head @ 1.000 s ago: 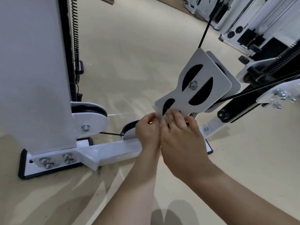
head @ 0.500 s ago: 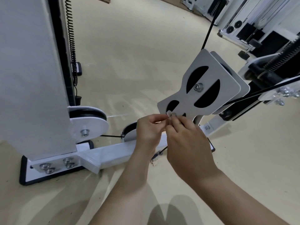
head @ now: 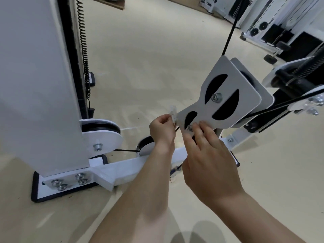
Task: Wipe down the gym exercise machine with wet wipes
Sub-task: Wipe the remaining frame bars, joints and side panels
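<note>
Wet wipe (head: 173, 111), crumpled small, pinched between left hand (head: 163, 130) fingertips just left of pulley plate (head: 226, 81) near corner. Right hand (head: 208, 160) fingers pressed together on that plate end, steadying. Looks mid-task: plate face, white base beam (head: 122, 169) and column (head: 35, 85) seemingly left to wipe.

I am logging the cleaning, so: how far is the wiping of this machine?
Done: cannot tell; nothing shows wet marks. In hand: the left hand pinches a small wipe at the pulley plate edge; the right hand rests on that plate. Left: probably the white column and base beam.
</note>
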{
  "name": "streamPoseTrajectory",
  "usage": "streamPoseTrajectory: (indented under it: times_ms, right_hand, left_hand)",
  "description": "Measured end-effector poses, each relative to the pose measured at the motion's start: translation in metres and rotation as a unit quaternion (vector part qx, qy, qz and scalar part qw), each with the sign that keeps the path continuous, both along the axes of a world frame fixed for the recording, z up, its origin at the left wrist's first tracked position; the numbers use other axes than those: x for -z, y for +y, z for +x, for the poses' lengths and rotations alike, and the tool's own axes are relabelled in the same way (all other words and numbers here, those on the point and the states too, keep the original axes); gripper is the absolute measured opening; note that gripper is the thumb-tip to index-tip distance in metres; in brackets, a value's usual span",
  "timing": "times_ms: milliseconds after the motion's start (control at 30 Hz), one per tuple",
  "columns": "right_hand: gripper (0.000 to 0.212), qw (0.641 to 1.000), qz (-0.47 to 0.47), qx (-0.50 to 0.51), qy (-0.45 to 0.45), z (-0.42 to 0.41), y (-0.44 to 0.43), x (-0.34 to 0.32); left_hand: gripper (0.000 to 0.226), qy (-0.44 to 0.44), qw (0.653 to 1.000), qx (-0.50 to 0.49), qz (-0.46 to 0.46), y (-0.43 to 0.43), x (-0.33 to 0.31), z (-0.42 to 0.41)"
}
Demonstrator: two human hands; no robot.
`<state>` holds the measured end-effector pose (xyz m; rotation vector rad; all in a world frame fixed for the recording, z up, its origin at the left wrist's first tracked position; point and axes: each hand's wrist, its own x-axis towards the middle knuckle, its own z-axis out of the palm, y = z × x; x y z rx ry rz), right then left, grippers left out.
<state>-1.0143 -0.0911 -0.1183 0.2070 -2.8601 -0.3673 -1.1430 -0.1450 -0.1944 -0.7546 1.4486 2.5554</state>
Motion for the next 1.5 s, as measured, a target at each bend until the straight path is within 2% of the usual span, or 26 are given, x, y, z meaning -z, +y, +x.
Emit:
streamPoseTrajectory:
  times_ms: [133,200,300,400,500,600,667,700,800,867,933,1000,1033,1100,1167,1200,1267,1333,1400,1500]
  right_hand:
    - [0.043,0.998,-0.044,-0.026,0.048,-0.009,0.001,0.0]
    - [0.037,0.988,-0.111,-0.043,0.095,-0.014,0.002,-0.001]
    - [0.022,0.956,-0.229,-0.046,0.18,-0.011,0.005,0.003]
    - [0.025,0.932,-0.285,-0.031,0.222,-0.003,0.004,0.014]
    - [0.035,0.917,-0.332,0.018,0.22,0.002,0.002,0.017]
    - [0.039,0.885,-0.404,0.044,0.228,0.004,0.005,0.013]
    - [0.037,0.859,-0.456,0.062,0.223,0.007,0.003,0.011]
    - [0.036,0.849,-0.478,0.069,0.214,0.011,0.001,0.01]
    - [0.037,0.841,-0.509,0.068,0.174,0.025,-0.002,0.01]
    - [0.038,0.831,-0.529,0.07,0.157,0.03,0.003,0.005]
    - [0.038,0.795,-0.581,0.084,0.151,0.029,0.007,-0.005]
    - [0.034,0.744,-0.644,0.11,0.143,0.023,0.011,-0.016]
    - [0.028,0.736,-0.654,0.123,0.125,0.019,0.015,-0.017]
    - [0.019,0.74,-0.655,0.148,0.044,0.015,0.026,-0.014]
    - [0.019,0.74,-0.645,0.18,-0.059,0.016,0.037,-0.011]
    - [0.021,0.761,-0.612,0.189,-0.105,0.017,0.043,-0.012]
    - [0.026,0.838,-0.475,0.176,-0.204,0.022,0.054,-0.018]
    - [0.032,0.892,-0.317,0.142,-0.291,0.023,0.058,-0.032]
    - [0.038,0.919,-0.188,0.104,-0.332,0.023,0.057,-0.048]
    - [0.045,0.928,-0.149,0.052,-0.339,0.021,0.056,-0.066]
  left_hand:
    - [0.007,0.143,0.986,0.079,-0.015,-0.009,-0.041,-0.001]
    - [0.007,0.213,0.97,0.115,-0.031,-0.013,-0.067,0.008]
    - [0.013,0.267,0.948,0.157,-0.077,-0.014,-0.09,0.031]
    - [0.018,0.267,0.945,0.12,-0.143,-0.012,-0.084,0.041]
    - [0.018,0.247,0.945,0.059,-0.207,-0.014,-0.075,0.034]
    - [0.025,0.27,0.922,0.134,-0.243,-0.014,-0.072,0.048]
    - [0.037,0.276,0.914,0.195,-0.224,-0.012,-0.069,0.068]
    - [0.038,0.277,0.915,0.195,-0.219,-0.011,-0.068,0.074]
    - [0.028,0.221,0.95,0.074,-0.207,-0.008,-0.069,0.062]
    - [0.021,0.202,0.955,0.022,-0.217,-0.002,-0.076,0.055]
    - [0.018,0.233,0.94,0.049,-0.246,0.002,-0.08,0.065]
    - [0.023,0.261,0.931,0.103,-0.234,0.003,-0.076,0.081]
    - [0.024,0.268,0.927,0.123,-0.232,0.002,-0.071,0.087]
    - [0.017,0.286,0.906,0.143,-0.276,0.0,-0.059,0.094]
    - [0.016,0.279,0.886,0.15,-0.339,-0.002,-0.046,0.1]
    - [0.023,0.258,0.892,0.153,-0.338,-0.002,-0.04,0.103]
    - [0.032,0.206,0.93,0.147,-0.268,-0.001,-0.031,0.109]
    - [0.03,0.156,0.957,0.135,-0.202,0.001,-0.029,0.116]
    - [0.026,0.107,0.982,0.117,-0.104,0.001,-0.03,0.122]
    - [0.02,0.038,0.997,0.056,0.043,-0.002,-0.032,0.119]
